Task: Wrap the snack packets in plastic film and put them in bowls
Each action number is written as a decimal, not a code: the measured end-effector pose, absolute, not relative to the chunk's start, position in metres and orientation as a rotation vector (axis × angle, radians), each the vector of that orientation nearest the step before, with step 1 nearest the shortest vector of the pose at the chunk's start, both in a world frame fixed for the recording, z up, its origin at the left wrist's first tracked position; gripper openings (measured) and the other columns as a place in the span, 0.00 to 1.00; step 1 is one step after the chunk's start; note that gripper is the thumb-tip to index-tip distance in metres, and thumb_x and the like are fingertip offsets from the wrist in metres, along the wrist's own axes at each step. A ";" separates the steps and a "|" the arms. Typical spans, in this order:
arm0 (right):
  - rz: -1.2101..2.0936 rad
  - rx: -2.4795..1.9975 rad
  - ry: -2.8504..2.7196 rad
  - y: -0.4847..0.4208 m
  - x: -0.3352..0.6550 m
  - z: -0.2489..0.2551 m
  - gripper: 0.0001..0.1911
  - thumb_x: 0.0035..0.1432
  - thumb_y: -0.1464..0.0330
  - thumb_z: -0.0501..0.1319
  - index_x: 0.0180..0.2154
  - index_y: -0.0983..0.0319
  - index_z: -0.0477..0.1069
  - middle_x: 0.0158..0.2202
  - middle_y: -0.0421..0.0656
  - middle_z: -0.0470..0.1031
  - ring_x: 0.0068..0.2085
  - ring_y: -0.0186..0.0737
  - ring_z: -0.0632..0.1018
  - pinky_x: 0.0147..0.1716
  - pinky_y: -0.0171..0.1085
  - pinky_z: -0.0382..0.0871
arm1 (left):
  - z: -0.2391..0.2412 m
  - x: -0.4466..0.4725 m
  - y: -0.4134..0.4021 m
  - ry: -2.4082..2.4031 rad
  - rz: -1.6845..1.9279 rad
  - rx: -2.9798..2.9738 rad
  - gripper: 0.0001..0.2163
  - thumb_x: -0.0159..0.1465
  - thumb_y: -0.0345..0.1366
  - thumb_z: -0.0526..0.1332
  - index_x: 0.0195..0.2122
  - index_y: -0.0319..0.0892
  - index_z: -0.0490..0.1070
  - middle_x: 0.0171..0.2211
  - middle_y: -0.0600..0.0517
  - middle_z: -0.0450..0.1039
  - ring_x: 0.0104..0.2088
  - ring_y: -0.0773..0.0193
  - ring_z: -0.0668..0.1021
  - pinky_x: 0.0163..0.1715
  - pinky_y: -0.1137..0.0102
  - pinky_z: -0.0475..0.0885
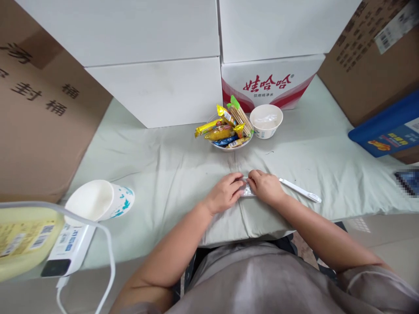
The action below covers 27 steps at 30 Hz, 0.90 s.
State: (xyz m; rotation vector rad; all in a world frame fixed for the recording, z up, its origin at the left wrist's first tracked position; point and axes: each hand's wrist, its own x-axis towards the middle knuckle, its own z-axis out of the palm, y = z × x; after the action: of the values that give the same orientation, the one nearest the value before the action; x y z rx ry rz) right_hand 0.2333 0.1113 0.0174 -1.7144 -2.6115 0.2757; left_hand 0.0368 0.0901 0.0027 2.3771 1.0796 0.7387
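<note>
My left hand (225, 192) and my right hand (266, 187) meet at the middle of the pale green cloth (163, 161), fingers pinched together on a small silvery wrapper (247, 190) held between them. A white plastic spoon (300, 190) lies on the cloth just right of my right hand. Beyond my hands stands a bowl of wrapped snacks (229, 129) with sticks in it, and beside it a white paper cup (266, 121).
White cartons (157, 52) and a red-lettered box (270, 85) line the back. Brown cardboard boxes (36, 109) flank both sides, a blue package (386, 128) at right. A tipped paper cup (100, 201), a power bank with cable (70, 248) and a yellow item (22, 237) sit at left.
</note>
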 end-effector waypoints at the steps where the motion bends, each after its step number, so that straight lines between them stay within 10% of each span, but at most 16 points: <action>1: 0.271 -1.739 -2.578 0.113 0.235 0.017 0.16 0.69 0.61 0.48 0.43 0.62 0.70 0.39 0.47 0.77 0.34 0.42 0.76 0.30 0.37 0.58 | 0.002 0.038 0.090 1.139 0.715 2.406 0.11 0.65 0.32 0.56 0.47 0.40 0.72 0.51 0.42 0.67 0.52 0.53 0.72 0.53 0.57 0.71; 12: 0.292 -0.941 -2.633 0.104 0.253 0.017 0.11 0.64 0.65 0.58 0.46 0.59 0.73 0.50 0.48 0.74 0.52 0.49 0.70 0.49 0.48 0.66 | 0.002 0.041 0.090 1.351 0.680 2.381 0.16 0.62 0.34 0.61 0.52 0.42 0.70 0.52 0.44 0.68 0.53 0.50 0.68 0.54 0.53 0.68; 27: -0.271 -1.349 -2.274 0.274 0.267 0.086 0.19 0.67 0.61 0.50 0.48 0.63 0.74 0.49 0.53 0.73 0.54 0.50 0.71 0.57 0.52 0.60 | -0.001 0.027 0.098 1.271 0.748 2.232 0.10 0.63 0.31 0.58 0.45 0.42 0.73 0.48 0.46 0.71 0.49 0.56 0.72 0.51 0.58 0.70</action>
State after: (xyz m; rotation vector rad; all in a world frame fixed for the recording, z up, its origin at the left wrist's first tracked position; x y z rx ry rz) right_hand 0.2669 0.2744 0.0865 -1.3486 -2.2744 -0.2707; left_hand 0.0269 0.0979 -0.0009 2.2319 1.2713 0.7477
